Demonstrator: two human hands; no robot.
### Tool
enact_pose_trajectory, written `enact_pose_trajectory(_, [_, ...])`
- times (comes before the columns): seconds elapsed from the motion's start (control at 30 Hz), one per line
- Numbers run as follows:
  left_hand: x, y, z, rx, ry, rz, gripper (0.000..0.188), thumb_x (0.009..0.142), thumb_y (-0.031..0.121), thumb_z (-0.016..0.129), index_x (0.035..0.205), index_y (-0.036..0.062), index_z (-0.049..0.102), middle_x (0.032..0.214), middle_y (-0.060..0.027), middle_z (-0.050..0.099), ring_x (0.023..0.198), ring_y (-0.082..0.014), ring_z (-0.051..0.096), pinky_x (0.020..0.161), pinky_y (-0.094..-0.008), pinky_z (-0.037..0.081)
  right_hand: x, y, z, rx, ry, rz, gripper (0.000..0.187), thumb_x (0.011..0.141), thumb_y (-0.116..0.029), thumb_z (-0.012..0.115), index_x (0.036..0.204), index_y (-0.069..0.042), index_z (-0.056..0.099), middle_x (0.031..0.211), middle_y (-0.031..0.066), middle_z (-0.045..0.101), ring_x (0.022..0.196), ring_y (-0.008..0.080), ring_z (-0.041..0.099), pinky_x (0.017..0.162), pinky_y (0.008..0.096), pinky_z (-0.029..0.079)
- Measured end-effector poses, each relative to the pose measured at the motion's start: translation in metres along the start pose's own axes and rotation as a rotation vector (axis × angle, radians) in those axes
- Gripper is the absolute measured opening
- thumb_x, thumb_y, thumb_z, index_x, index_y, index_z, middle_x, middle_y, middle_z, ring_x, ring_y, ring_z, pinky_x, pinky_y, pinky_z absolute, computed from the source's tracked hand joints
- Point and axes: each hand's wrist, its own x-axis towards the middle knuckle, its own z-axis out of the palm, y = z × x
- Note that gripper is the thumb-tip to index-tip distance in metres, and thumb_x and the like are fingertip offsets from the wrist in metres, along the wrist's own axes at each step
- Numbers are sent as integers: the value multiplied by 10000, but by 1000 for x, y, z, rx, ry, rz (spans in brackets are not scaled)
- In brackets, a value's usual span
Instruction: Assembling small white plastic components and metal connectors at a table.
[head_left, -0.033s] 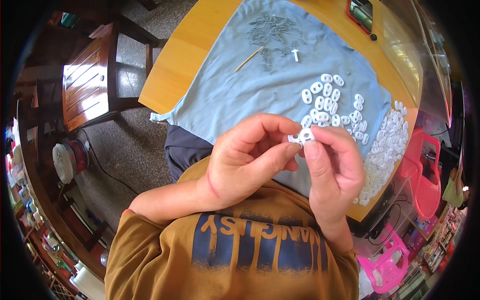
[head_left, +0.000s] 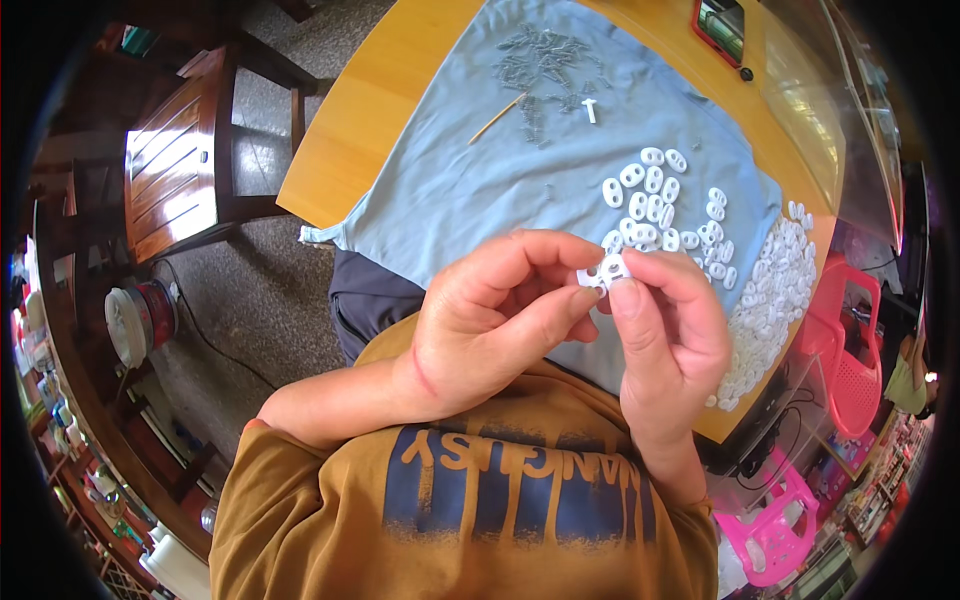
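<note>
Between my fingertips is a small white plastic oval piece with holes point(head_left: 607, 267). My left hand point(head_left: 505, 315) pinches its left end with thumb and forefinger. From the other side, my right hand point(head_left: 672, 325) grips it with thumb and forefinger; the fingertips hide part of it. Just beyond my hands, several similar white oval pieces with two holes point(head_left: 653, 180) lie loose on a light blue cloth point(head_left: 430, 190). A dense heap of white pieces point(head_left: 765, 295) covers the table's right side.
Toward the far edge of the cloth lie a pile of small metal pins or screws point(head_left: 540, 62), a thin wooden stick point(head_left: 497, 118) and a white T-shaped piece point(head_left: 590, 110). A phone with a red case point(head_left: 722, 28) rests at the far right. Red point(head_left: 845, 350) and pink chairs point(head_left: 770, 530) stand right.
</note>
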Motion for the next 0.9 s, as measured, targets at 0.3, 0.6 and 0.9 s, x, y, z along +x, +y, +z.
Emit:
enact_pose_trajectory(0.3, [1,2,-2,174,-122,42,392,882,-52,512,1267,-50,442,961,-103,617,795,-139,630,709,-229,510,0,1,-6,176,-4,125,158,858,9,594,1014,34,601,924,70,580,779,94,543,682,209,441])
enact_pose_trajectory(0.6, [0,-3,-8,268,-136,113,365,859,-46,562,1218,11,537,919,-60,590,732,-108,639,625,-202,513,8,-7,-9,-207,-85,-128,205,796,38,626,999,14,631,830,106,612,695,168,587,612,248,471])
enact_pose_trajectory(0.9, [-5,-2,-8,131,-161,8,400,874,-45,544,1268,1,489,895,-51,609,721,-82,603,656,-197,505,8,-5,-12,-196,-165,-209,246,790,39,626,1036,25,619,843,115,613,676,164,594,575,243,476])
